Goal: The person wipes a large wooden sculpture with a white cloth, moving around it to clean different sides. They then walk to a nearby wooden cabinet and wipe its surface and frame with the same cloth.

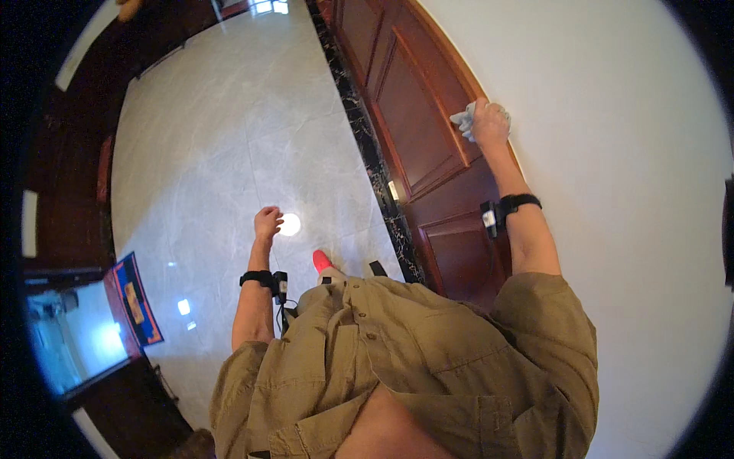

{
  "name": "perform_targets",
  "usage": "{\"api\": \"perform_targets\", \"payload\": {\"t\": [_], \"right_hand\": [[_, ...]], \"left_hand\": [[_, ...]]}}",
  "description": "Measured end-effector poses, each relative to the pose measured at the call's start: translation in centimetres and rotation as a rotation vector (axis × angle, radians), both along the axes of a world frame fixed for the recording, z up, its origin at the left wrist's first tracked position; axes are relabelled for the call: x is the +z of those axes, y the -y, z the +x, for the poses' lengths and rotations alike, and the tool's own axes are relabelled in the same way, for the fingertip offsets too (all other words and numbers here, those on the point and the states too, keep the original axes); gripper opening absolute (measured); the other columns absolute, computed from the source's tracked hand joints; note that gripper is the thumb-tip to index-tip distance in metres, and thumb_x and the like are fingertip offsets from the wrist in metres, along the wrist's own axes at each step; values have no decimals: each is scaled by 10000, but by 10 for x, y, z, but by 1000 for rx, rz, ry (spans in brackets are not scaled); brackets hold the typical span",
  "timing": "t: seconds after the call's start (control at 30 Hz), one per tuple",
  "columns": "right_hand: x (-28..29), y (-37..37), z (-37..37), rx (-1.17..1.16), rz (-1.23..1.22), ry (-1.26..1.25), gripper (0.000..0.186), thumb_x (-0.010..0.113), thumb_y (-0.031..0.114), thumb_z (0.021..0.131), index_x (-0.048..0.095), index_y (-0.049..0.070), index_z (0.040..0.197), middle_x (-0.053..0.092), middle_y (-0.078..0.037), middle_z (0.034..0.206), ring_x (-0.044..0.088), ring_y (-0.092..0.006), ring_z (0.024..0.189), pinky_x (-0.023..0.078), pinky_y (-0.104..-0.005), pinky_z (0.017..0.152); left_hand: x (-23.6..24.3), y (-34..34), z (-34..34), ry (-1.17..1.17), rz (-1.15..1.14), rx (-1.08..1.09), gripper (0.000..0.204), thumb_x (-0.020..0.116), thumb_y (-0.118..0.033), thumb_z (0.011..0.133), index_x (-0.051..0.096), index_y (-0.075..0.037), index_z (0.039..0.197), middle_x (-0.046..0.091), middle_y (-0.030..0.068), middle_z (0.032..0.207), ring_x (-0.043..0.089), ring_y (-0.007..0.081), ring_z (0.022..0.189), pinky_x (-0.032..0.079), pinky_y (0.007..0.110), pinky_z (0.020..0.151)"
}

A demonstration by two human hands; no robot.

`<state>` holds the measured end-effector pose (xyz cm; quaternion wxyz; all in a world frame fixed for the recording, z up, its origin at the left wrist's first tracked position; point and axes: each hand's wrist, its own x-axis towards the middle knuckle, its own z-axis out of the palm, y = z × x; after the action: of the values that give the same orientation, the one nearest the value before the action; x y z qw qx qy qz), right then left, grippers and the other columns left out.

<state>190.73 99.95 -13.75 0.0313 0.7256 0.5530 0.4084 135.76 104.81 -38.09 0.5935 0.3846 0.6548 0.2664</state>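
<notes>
My right hand (491,124) is closed round a crumpled pale grey-blue cloth (464,122). It presses the cloth at the top edge of the reddish-brown wooden panelling (417,115), where the wood meets the white wall (604,153). Part of the cloth is hidden inside my fingers. Away from the panelling, my left hand (267,222) hangs in front of me over the floor, holding nothing. Its fingers are loosely bent, with the thumb apart from them. Each wrist wears a black strap with a small device on it.
Pale, glossy stone tiles (229,138) cover the floor, with a dark marble skirting (353,107) below the panelling. A small pale plate (394,190) sits low on the wood. To the left are a blue and orange mat (138,298), a bright doorway (92,336) and dark wooden furniture (73,161).
</notes>
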Motion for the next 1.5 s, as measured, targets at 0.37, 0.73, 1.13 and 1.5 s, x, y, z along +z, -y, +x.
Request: {"api": "perform_targets", "payload": {"t": [0.37,0.73,1.13,1.5], "right_hand": [[-14,-11,3,-105,-22,-4,210,576,119,779,541,36,969,560,-103,747,618,-197,592,492,-301,459],[-39,0,27,-68,149,5,193,595,153,774,568,50,934,561,-99,694,617,-192,557,491,-293,433],[-52,0,34,-29,458,107,172,573,185,724,587,55,836,587,-81,686,580,-146,535,463,-286,402],[-12,130,-51,-171,524,-51,328,566,192,744,573,121,1064,552,-70,813,536,-195,730,397,-332,612]], "left_hand": [[86,-33,230,396,115,-680,178,611,-160,862,638,-32,982,659,38,824,624,122,711,487,258,566],[125,-70,253,188,275,-630,249,613,-147,842,588,-23,1057,673,60,891,635,125,702,451,231,574],[227,-100,445,-272,1208,-605,441,613,-272,814,545,63,1093,638,232,978,616,366,929,474,403,845],[272,-59,538,-785,1166,-757,433,585,-245,804,530,52,1115,513,189,1223,534,311,1136,474,473,890]]}}
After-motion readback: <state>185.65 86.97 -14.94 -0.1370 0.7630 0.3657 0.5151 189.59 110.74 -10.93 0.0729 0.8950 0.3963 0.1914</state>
